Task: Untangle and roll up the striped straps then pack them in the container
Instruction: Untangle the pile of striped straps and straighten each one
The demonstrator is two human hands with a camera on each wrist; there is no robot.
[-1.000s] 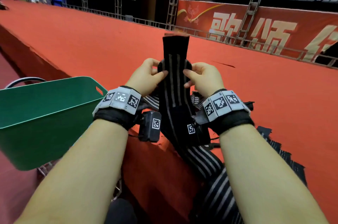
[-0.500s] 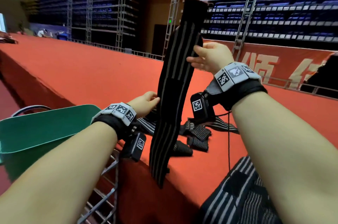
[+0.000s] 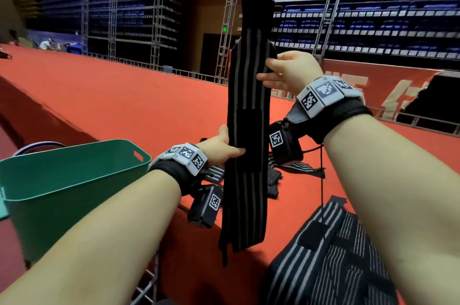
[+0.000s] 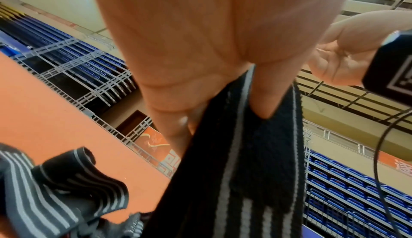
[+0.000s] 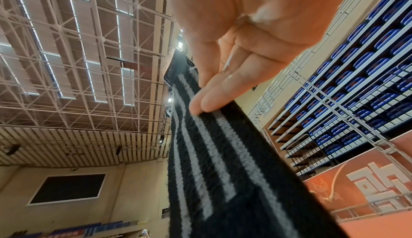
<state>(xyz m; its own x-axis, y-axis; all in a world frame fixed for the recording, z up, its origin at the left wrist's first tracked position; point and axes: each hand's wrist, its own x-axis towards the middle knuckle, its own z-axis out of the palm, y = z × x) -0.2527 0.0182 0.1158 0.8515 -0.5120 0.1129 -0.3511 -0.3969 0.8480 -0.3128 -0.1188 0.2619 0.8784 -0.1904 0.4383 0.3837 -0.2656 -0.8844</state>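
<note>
A black strap with grey stripes [image 3: 249, 115] hangs upright above the red platform. My right hand [image 3: 286, 73] pinches it near the top, thumb in front and fingers [image 5: 214, 99] behind the strap [image 5: 214, 162]. Lower down, my left hand [image 3: 221, 147] pinches the strap's left edge at mid-length; the left wrist view shows thumb and fingers [image 4: 174, 118] clamping the strap [image 4: 245, 162]. The bottom end hangs free by the platform edge. More striped straps [image 3: 271, 177] lie tangled behind it, and others [image 3: 331, 260] lie at the lower right. The green container [image 3: 62, 180] stands left.
The red carpeted platform [image 3: 124, 105] stretches far back to a metal railing and scaffolding. A wire frame [image 3: 146, 287] shows under the container near the platform's front edge. A cable [image 3: 322, 180] hangs from my right wrist. Loose straps [image 4: 55, 185] lie by my left hand.
Both hands started together on the strap low over the platform. My right hand lifted the strap up and straightened it, and my left hand came to pinch its edge at mid-length.
</note>
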